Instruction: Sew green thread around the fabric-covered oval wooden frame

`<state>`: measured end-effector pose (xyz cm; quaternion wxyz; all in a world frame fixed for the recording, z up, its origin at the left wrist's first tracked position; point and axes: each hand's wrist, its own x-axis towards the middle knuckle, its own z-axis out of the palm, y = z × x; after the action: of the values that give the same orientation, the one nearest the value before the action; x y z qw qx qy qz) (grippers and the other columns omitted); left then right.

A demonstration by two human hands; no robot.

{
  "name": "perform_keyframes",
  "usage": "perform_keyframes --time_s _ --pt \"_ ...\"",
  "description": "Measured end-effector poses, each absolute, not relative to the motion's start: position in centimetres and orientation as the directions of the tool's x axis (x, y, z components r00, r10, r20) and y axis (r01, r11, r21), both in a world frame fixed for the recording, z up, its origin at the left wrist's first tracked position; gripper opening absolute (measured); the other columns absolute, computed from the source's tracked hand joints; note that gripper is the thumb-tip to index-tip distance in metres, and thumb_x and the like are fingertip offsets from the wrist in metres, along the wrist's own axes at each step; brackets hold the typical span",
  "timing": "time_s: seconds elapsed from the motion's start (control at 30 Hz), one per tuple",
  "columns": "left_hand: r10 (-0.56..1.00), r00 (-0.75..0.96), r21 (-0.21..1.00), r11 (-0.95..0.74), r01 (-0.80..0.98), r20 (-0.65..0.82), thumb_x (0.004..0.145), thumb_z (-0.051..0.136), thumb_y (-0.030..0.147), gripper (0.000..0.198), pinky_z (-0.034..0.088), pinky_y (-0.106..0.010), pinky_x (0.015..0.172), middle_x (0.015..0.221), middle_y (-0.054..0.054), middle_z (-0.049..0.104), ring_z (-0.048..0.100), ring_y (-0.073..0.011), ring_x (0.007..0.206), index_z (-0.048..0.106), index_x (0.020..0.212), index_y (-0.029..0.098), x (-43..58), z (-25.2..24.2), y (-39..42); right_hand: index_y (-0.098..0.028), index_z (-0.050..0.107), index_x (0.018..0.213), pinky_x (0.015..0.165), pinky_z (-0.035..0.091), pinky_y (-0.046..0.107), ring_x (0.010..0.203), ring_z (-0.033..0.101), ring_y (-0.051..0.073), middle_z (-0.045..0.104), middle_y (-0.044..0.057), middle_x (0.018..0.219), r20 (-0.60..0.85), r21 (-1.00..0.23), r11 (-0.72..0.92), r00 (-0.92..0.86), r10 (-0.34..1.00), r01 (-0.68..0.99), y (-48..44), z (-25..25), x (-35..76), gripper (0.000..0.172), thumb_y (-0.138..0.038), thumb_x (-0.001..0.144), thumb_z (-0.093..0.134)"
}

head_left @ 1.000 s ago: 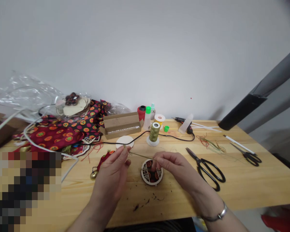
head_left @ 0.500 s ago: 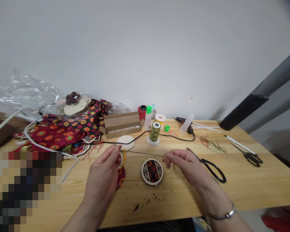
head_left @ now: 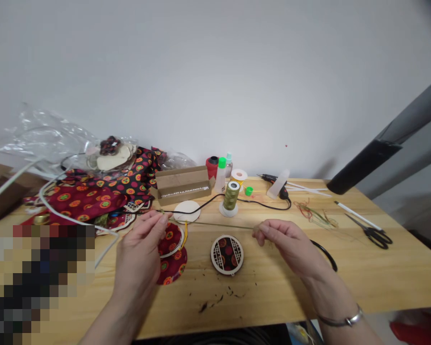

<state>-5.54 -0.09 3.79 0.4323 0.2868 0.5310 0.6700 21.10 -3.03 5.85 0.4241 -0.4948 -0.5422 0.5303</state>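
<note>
Spanning the gap between the two hands, a thin green cord (head_left: 221, 225) has its long axis running side to side, nearly level, with its right end slightly closer to the wearer. The left hand (head_left: 140, 251) pinches the cord between thumb and fingertips; the right hand (head_left: 287, 247) pinches it on the other side, its remaining fingers curled in. The stretch between them looks straight and taut. It seems to be held above the worktop (head_left: 269, 297), though how high cannot be told.

On the wearer's side of that line, flat on the worktop, lies a round frame (head_left: 227, 255) with dark patterned cloth and pale lattice. It sits between the hands but closer to the right one: from the right fingertips it is leftward and toward the body, touched by neither hand. Beyond the cord, a green spool (head_left: 232, 199) stands upright, almost in line with the frame.

Close by the left hand are overlapping red cloth rounds (head_left: 174, 270), partly hidden by it, so contact cannot be judged; a yellow string (head_left: 184, 235) is at their right edge. Past the right hand shows a curved black handle (head_left: 326, 251), its remainder covered.
</note>
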Motion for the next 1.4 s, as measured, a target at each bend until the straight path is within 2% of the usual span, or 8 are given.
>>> perform_keyframes --time_s 0.13,0.27,0.43,0.53,0.7,0.9,1.07,1.4 --pt "0.905 -0.424 0.980 -0.095 -0.173 0.012 0.062 0.079 0.030 0.012 0.042 -0.020 0.069 0.097 0.003 0.060 0.054 -0.0120 0.082 0.076 0.072 0.023 -5.9 3.4 -0.1 -0.017 0.062 0.064 0.071 0.038 0.028 0.069 0.052 0.014 0.060 0.001 0.068 -0.051 -0.995 -0.038 -0.145 0.988 0.092 -3.1 5.8 21.4 0.029 -0.039 0.082 0.060" --pt "0.934 -0.292 0.957 -0.132 0.258 0.208 0.064 0.073 0.034 0.010 0.040 -0.027 0.073 0.089 -0.002 0.059 0.055 -0.0192 0.082 0.076 0.064 0.024 -6.8 3.5 0.0 -0.017 0.061 0.064 0.068 0.038 0.028 0.067 0.051 0.014 0.059 0.001 0.067 -0.042 -0.992 -0.022 -0.157 0.987 0.125 -3.2 6.1 21.4 0.029 -0.040 0.082 0.060" --pt "0.979 -0.018 0.481 -0.084 0.873 0.202 0.072 0.062 0.044 0.021 0.033 -0.032 0.056 0.070 -0.005 0.063 0.053 -0.0215 0.056 0.073 0.062 0.028 -7.8 5.3 -0.8 -0.018 0.061 0.065 0.066 0.039 0.027 0.066 0.050 0.014 0.059 0.001 0.066 -0.053 -0.976 -0.016 -0.168 0.984 0.216 -3.3 6.8 21.3 0.030 -0.042 0.082 0.058" --pt "0.976 -0.050 0.192 0.009 0.981 0.214 0.077 0.054 0.048 0.034 0.027 -0.032 0.049 0.055 -0.007 0.058 0.048 -0.0231 0.046 0.070 0.056 0.025 -7.5 6.4 -1.5 -0.018 0.060 0.065 0.066 0.040 0.027 0.066 0.050 0.014 0.058 0.001 0.067 -0.067 -0.970 -0.016 -0.200 0.978 0.244 -3.4 7.2 20.9 0.030 -0.041 0.083 0.056" --pt "0.859 0.095 0.606 -0.430 0.669 0.504 0.077 0.060 0.031 0.017 0.044 -0.034 0.076 0.086 -0.010 0.069 0.062 -0.0279 0.082 0.077 0.078 0.026 -4.9 6.9 -2.6 -0.017 0.058 0.064 0.065 0.041 0.027 0.066 0.051 0.013 0.056 0.000 0.067 -0.064 -0.958 0.024 -0.292 0.954 0.286 -3.4 8.1 19.3 0.029 -0.037 0.085 0.053" --pt "0.906 0.252 0.886 -0.398 0.236 0.340 0.086 0.053 0.020 0.032 0.041 -0.031 0.095 0.120 -0.006 0.065 0.057 -0.0253 0.111 0.070 0.111 0.029 -1.1 6.2 -3.8 -0.018 0.063 0.072 0.066 0.043 0.026 0.070 0.055 0.014 0.062 0.001 0.074 -0.019 -0.922 0.135 -0.390 0.921 0.364 -3.8 8.6 17.6 0.025 -0.030 0.089 0.049" --pt "0.937 0.271 0.951 -0.268 0.153 0.220 0.089 0.050 0.026 0.028 0.046 -0.030 0.084 0.105 -0.005 0.072 0.064 -0.0237 0.098 0.070 0.107 0.028 -0.1 5.5 -3.9 -0.019 0.066 0.072 0.065 0.043 0.026 0.069 0.056 0.015 0.065 0.002 0.075 0.062 -0.853 0.259 -0.405 0.912 0.453 -4.1 8.9 17.3 0.026 -0.025 0.090 0.048" --pt "0.839 0.484 0.877 -0.407 0.256 0.248 0.093 0.044 0.020 0.026 0.046 -0.026 0.081 0.103 -0.003 0.069 0.063 -0.0177 0.095 0.060 0.113 0.023 -0.4 5.0 -4.1 -0.017 0.067 0.072 0.063 0.042 0.023 0.069 0.057 0.013 0.066 0.002 0.073 0.040 -0.761 0.292 -0.408 0.912 0.580 -4.3 9.2 17.1 0.026 -0.018 0.089 0.047"
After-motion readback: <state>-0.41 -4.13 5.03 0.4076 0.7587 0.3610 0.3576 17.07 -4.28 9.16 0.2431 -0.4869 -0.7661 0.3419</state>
